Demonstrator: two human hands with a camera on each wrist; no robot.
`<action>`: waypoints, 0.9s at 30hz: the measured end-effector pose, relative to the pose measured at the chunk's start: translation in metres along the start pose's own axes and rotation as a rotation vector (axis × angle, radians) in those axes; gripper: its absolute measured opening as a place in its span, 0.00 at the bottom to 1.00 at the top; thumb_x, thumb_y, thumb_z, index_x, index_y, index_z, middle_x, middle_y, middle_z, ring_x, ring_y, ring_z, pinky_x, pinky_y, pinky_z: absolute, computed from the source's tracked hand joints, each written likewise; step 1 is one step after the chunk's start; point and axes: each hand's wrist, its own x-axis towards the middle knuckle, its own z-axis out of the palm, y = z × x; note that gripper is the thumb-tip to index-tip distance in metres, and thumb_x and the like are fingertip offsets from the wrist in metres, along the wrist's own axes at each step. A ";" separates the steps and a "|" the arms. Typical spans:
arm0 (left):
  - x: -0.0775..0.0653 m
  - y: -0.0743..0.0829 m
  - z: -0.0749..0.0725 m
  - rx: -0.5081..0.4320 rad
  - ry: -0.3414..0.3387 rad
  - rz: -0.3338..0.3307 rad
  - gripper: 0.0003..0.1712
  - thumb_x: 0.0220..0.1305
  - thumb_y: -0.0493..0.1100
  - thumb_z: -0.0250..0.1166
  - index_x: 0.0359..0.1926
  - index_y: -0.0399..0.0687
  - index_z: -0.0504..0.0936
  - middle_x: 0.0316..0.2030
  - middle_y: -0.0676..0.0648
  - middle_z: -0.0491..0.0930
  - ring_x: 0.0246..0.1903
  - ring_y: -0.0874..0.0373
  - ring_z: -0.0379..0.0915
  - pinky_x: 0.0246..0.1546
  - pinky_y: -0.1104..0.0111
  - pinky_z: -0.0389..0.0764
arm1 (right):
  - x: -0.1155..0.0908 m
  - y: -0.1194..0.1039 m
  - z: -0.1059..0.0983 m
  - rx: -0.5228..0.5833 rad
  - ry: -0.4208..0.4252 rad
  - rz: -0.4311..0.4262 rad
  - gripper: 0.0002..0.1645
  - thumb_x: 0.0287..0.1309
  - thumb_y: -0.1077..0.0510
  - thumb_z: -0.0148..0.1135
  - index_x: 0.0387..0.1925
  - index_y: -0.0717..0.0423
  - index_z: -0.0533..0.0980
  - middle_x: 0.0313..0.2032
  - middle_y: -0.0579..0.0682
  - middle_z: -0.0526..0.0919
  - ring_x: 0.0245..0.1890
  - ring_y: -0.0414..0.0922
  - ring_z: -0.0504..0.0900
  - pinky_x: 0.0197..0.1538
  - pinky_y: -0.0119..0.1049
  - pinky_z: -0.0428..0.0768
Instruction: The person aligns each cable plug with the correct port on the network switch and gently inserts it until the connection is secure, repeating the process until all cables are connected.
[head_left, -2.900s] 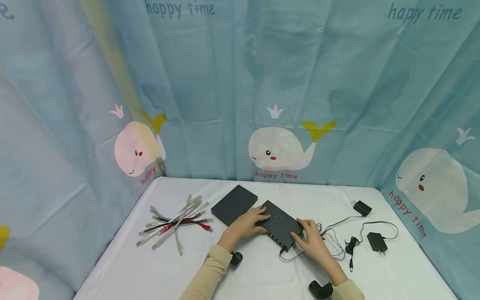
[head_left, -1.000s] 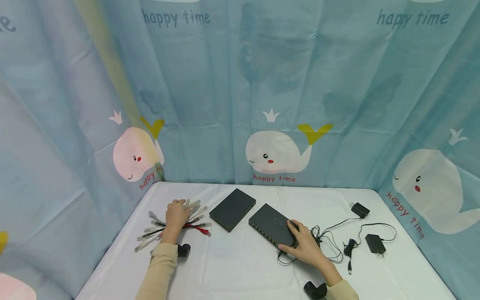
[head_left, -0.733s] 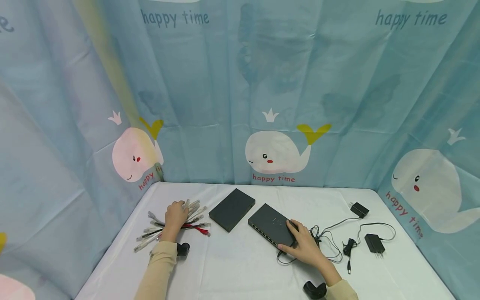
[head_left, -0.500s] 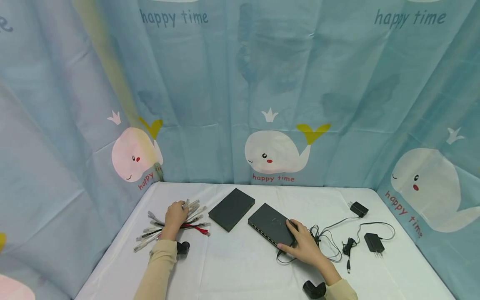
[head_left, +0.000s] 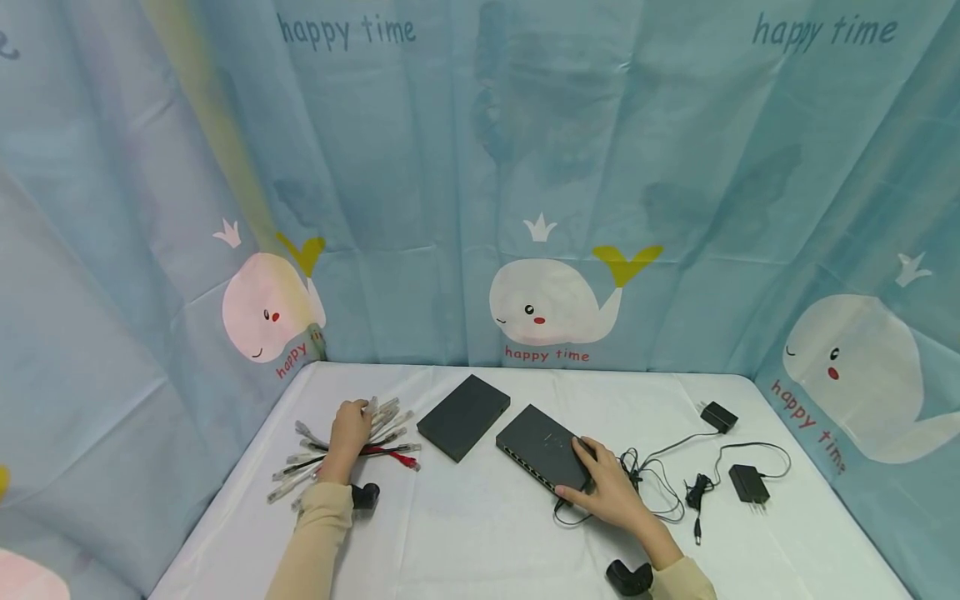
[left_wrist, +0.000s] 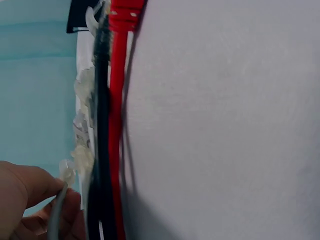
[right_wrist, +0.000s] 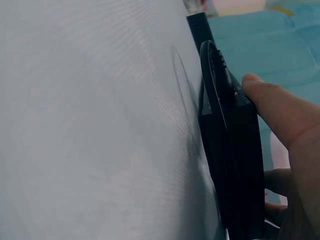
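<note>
My left hand (head_left: pixel 349 429) is over the pile of short network cables (head_left: pixel 390 425) at the left of the table. In the left wrist view, its thumb and fingers pinch a grey network cable (left_wrist: pixel 57 212) just below its clear plug (left_wrist: pixel 67 171). A red cable (left_wrist: pixel 116 100) and a dark cable run beside it. My right hand (head_left: pixel 609 492) rests on the right end of a black network switch (head_left: pixel 543 446), fingers on its top and thumb at the port-side corner. A power lead (right_wrist: pixel 223 75) is plugged into the switch's end.
A second black network switch (head_left: pixel 463 418) lies behind, between the pile and the first switch. To the right are two black power adapters, one farther back (head_left: pixel 719 417) and one nearer (head_left: pixel 748 484), with loose thin leads (head_left: pixel 667 496). A patterned curtain hangs behind the table.
Since the earliest frame my left hand has left the switch, gone left to the cable pile and taken hold of a cable. It has since shifted slightly left. My right hand stays on the switch.
</note>
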 end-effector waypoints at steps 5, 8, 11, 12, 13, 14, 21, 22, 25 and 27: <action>-0.004 0.003 -0.002 -0.005 0.010 -0.007 0.17 0.62 0.29 0.50 0.50 0.23 0.73 0.40 0.26 0.71 0.40 0.36 0.70 0.41 0.49 0.74 | 0.000 0.000 0.001 -0.003 -0.001 -0.006 0.54 0.46 0.29 0.61 0.69 0.52 0.57 0.66 0.60 0.58 0.64 0.60 0.60 0.58 0.60 0.65; -0.008 0.006 -0.005 -0.025 0.016 -0.011 0.18 0.63 0.31 0.50 0.51 0.24 0.73 0.40 0.27 0.71 0.39 0.36 0.70 0.40 0.50 0.74 | 0.001 0.001 0.001 -0.002 -0.002 -0.009 0.54 0.47 0.29 0.61 0.69 0.52 0.57 0.66 0.60 0.58 0.64 0.60 0.60 0.58 0.60 0.65; -0.012 0.010 -0.009 -0.047 0.006 -0.021 0.19 0.65 0.36 0.53 0.52 0.25 0.73 0.40 0.28 0.71 0.37 0.38 0.71 0.38 0.51 0.75 | 0.001 0.001 0.001 0.002 -0.002 -0.006 0.54 0.46 0.29 0.61 0.69 0.52 0.57 0.67 0.60 0.58 0.64 0.60 0.60 0.58 0.61 0.65; -0.013 0.011 -0.009 -0.053 -0.001 -0.027 0.20 0.65 0.37 0.55 0.52 0.25 0.73 0.39 0.28 0.72 0.37 0.39 0.72 0.37 0.51 0.75 | 0.001 0.002 0.001 0.004 0.000 -0.007 0.54 0.46 0.29 0.61 0.69 0.52 0.57 0.67 0.60 0.58 0.64 0.60 0.60 0.58 0.61 0.65; -0.015 0.013 -0.010 -0.056 -0.006 -0.033 0.20 0.65 0.39 0.56 0.52 0.26 0.74 0.39 0.29 0.72 0.37 0.40 0.72 0.36 0.51 0.76 | 0.001 0.002 0.001 0.004 0.002 -0.007 0.54 0.46 0.29 0.61 0.69 0.52 0.57 0.66 0.60 0.58 0.64 0.60 0.60 0.58 0.61 0.65; -0.016 0.014 -0.011 -0.063 -0.015 -0.043 0.21 0.65 0.41 0.56 0.52 0.27 0.74 0.39 0.29 0.73 0.37 0.40 0.73 0.35 0.52 0.76 | 0.001 0.002 0.001 0.001 0.003 -0.008 0.54 0.46 0.29 0.61 0.69 0.52 0.57 0.67 0.60 0.58 0.64 0.60 0.60 0.58 0.61 0.65; -0.025 0.016 -0.009 -0.063 -0.051 -0.074 0.18 0.66 0.47 0.56 0.47 0.36 0.79 0.40 0.35 0.80 0.30 0.47 0.77 0.28 0.55 0.76 | 0.001 0.002 0.002 -0.006 0.014 -0.019 0.54 0.46 0.30 0.62 0.68 0.52 0.58 0.66 0.60 0.58 0.64 0.61 0.60 0.58 0.61 0.65; -0.026 0.018 -0.008 -0.059 -0.054 -0.071 0.18 0.66 0.47 0.56 0.46 0.37 0.79 0.39 0.35 0.80 0.28 0.48 0.77 0.26 0.57 0.76 | 0.001 0.002 0.002 -0.004 0.013 -0.018 0.54 0.46 0.30 0.62 0.69 0.52 0.58 0.66 0.60 0.58 0.64 0.61 0.60 0.58 0.61 0.65; -0.031 0.022 -0.007 -0.060 -0.069 -0.066 0.17 0.67 0.47 0.56 0.45 0.38 0.79 0.35 0.36 0.81 0.22 0.52 0.75 0.20 0.61 0.72 | 0.001 0.003 0.002 -0.001 0.014 -0.018 0.54 0.46 0.30 0.62 0.69 0.52 0.58 0.66 0.60 0.58 0.64 0.61 0.60 0.57 0.61 0.65; -0.035 0.026 -0.005 -0.059 -0.073 -0.056 0.16 0.66 0.47 0.56 0.44 0.38 0.79 0.32 0.38 0.81 0.19 0.54 0.73 0.18 0.64 0.70 | 0.000 0.003 0.002 -0.002 0.017 -0.019 0.54 0.46 0.30 0.62 0.69 0.52 0.58 0.66 0.60 0.59 0.64 0.60 0.60 0.57 0.61 0.65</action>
